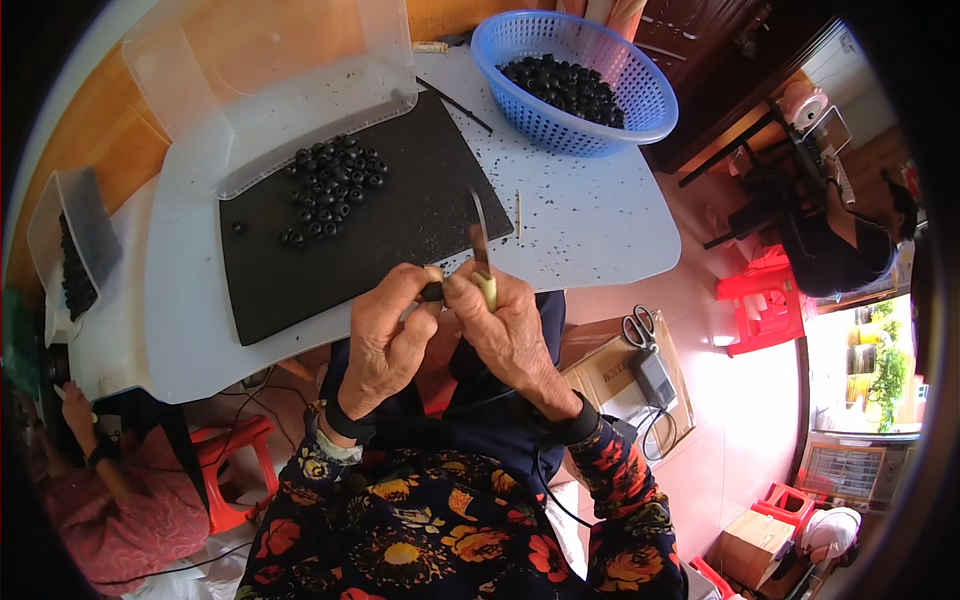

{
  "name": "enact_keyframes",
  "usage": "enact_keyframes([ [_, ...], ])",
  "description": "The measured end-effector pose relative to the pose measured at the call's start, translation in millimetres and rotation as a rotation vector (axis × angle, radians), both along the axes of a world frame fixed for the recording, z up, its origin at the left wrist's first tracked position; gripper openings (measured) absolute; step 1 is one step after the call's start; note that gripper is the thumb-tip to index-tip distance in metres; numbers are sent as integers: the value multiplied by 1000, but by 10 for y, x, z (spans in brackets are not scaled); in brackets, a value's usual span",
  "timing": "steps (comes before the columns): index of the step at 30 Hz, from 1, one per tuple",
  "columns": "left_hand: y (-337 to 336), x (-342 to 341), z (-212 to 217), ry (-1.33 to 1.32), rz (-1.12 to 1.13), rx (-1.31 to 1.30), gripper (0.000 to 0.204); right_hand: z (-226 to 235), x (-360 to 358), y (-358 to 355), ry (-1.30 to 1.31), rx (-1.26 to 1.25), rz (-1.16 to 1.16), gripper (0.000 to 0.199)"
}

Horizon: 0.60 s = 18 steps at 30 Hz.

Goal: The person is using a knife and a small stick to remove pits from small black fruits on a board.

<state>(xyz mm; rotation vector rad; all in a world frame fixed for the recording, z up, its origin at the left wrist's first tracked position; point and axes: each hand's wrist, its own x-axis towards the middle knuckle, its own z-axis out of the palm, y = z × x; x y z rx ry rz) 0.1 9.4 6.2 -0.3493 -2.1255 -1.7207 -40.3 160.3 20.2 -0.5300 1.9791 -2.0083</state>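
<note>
A small black ring-shaped piece (432, 291) is pinched between the thumb and fingertips of the left hand (388, 340), which is closed on it at the near edge of the white table (600, 215). The right hand (510, 325) is closed around the pale handle of a small knife (481, 255), whose thin blade rises toward 12 o'clock above the fingers. The piece lies at 9 o'clock of the knife handle, just beside it, and whether blade and piece are in contact cannot be told. Both hands are held close together above the table edge, apparently so that the piece is steadied by one hand while the tool is guided by the other. A black mat (380, 220) is laid on the table at 12 o'clock of the hands, presumably as a working surface, and black specks lie scattered on the table beside it. A loose heap of black rings (335, 185) rests on the mat at 11 o'clock. A blue basket (655, 95) containing more black pieces stands at 1 o'clock, well apart from the grip. A clear plastic lid (270, 90) lies at the far side of the mat, and a clear tub (85, 225) with dark pieces sits at 9 o'clock near the table's left edge.
</note>
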Motion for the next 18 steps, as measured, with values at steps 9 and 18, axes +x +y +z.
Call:
enact_keyframes([
  [9,4,79,36,82,22,-118,21,-36,131,-55,-34,-55,-22,33],
  [18,1,69,-102,8,47,-66,24,-2,186,-121,-77,-18,-130,36],
])
